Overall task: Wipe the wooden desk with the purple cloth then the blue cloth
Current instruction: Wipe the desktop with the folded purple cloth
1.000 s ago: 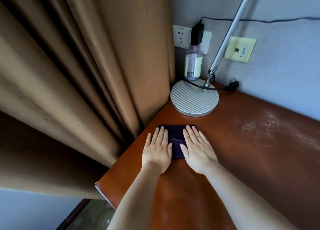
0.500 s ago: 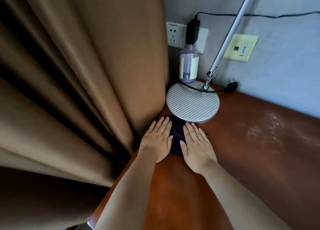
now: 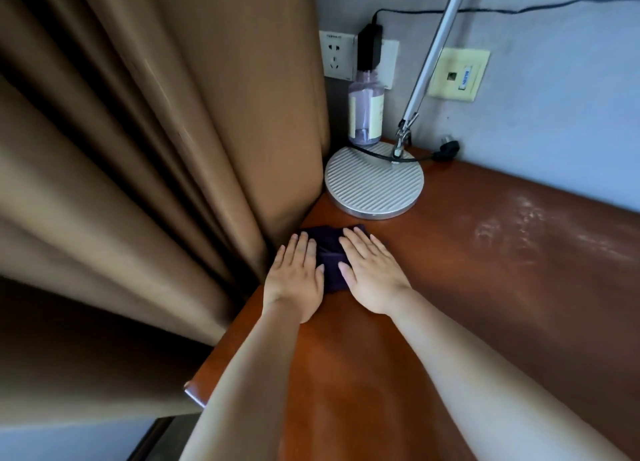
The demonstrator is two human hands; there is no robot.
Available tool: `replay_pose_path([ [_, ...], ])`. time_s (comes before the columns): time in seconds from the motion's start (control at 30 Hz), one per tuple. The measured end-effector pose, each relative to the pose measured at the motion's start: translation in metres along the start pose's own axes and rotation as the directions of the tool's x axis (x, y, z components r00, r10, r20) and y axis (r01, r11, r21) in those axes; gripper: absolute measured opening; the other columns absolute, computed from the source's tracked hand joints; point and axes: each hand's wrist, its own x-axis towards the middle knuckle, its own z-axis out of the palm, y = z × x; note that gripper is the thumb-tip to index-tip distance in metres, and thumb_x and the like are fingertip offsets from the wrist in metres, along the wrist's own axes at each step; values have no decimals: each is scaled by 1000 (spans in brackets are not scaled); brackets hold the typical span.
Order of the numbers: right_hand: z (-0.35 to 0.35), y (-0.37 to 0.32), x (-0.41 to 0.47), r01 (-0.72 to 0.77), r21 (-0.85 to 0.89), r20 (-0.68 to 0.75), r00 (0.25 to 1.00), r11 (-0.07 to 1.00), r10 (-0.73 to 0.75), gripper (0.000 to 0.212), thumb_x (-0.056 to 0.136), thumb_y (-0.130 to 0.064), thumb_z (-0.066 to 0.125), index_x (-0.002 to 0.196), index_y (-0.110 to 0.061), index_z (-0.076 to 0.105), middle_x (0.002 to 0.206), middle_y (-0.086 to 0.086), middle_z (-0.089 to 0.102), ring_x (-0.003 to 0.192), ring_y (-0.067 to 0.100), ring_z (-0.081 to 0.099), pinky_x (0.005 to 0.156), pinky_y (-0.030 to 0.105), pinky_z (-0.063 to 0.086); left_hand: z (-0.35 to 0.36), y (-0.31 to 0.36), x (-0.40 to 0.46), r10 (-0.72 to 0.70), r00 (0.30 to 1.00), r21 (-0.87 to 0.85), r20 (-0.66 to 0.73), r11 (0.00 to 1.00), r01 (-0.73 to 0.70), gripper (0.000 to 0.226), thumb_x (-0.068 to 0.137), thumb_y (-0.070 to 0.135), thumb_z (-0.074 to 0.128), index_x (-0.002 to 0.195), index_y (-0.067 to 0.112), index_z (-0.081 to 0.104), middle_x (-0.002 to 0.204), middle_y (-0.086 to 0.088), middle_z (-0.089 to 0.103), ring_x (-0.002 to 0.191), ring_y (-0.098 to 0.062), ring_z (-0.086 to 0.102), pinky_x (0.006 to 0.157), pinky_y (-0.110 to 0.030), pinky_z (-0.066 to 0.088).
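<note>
A dark purple cloth [image 3: 330, 252] lies folded on the reddish wooden desk [image 3: 467, 287], near its far left corner. My left hand [image 3: 296, 277] rests flat on the cloth's left part, fingers straight and together. My right hand [image 3: 372, 273] presses flat on its right part. Only the strip of cloth between and beyond my fingers shows. No blue cloth is in view.
A round ribbed lamp base [image 3: 374, 181] with a slanting metal arm stands just beyond the cloth. Behind it are a clear bottle [image 3: 365, 114], wall sockets and a plugged adapter [image 3: 369, 48]. Brown curtains [image 3: 156, 148] hang against the desk's left edge. Pale smears [image 3: 512, 225] mark the desk to the right.
Both hands slid the cloth away toward the lamp base, then drew it back toward me a little; a gap between cloth and base shows again.
</note>
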Motion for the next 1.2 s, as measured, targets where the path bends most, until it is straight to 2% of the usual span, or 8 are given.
replay_pose_path([
  [0.1,2,-7,-22,16,-24,26,1000,1000,-16,85,82,-47,-16,153,-11,12,162,5,6,149,17,1,116,30,-9,5,9,-23,-46,999,-40,-4,998,46,56,104,37,6,153,13,-7,161,-4,-13,148,-17,-14,120,-33,-7],
  [0.23,6,-13,-39,-55,-80,-29,998,995,53,66,95,-41,13,140,-6,47,147,15,43,136,26,41,115,41,24,4,16,-39,-73,997,-52,12,996,73,57,104,36,9,154,12,-2,162,-6,-8,149,-19,-11,121,-34,-7],
  [0.27,7,-15,-39,-68,-73,-40,997,995,65,66,95,-41,13,140,-6,48,145,16,45,135,27,42,114,42,25,3,18,-40,-80,997,-59,13,995,81,57,104,36,9,154,12,-1,162,-6,-6,149,-19,-10,121,-35,-7],
  [0.4,3,-13,-32,-8,-70,24,1000,997,10,86,81,-46,-17,153,-9,11,161,12,8,149,22,4,118,37,-6,5,20,-34,-113,993,-107,15,988,114,57,104,38,8,154,13,-1,163,-4,-4,148,-18,-12,121,-36,-7],
  [0.5,1,-7,-18,23,-99,35,999,995,-20,87,77,-47,-22,154,-13,1,162,6,-3,148,18,-7,116,35,-13,8,13,-23,-106,994,-111,-7,988,105,58,104,39,7,154,13,-3,163,-4,-6,148,-18,-13,121,-36,-7],
  [0.7,-2,-2,22,48,-108,13,999,993,-47,85,78,-46,-22,154,-15,2,162,1,-5,148,13,-10,116,31,-14,2,-11,19,-30,999,-65,-17,997,29,57,104,37,7,153,12,-9,161,-3,-16,147,-16,-15,120,-34,-9],
  [0.9,-2,-4,39,-2,-97,4,1000,995,3,87,77,-47,-22,154,-15,2,162,1,-3,148,13,-9,117,33,-14,-2,-21,39,11,1000,-36,-4,999,-11,57,104,37,7,153,14,-11,161,-3,-17,147,-15,-16,120,-37,-10],
  [1.2,5,-24,2,-31,-78,34,999,996,34,90,74,-49,-24,154,-14,-2,161,5,-8,148,17,-12,117,39,-13,7,-17,-9,-33,999,-59,6,998,33,57,104,40,8,153,19,-10,160,-4,-18,147,-17,-17,120,-35,-8],
])
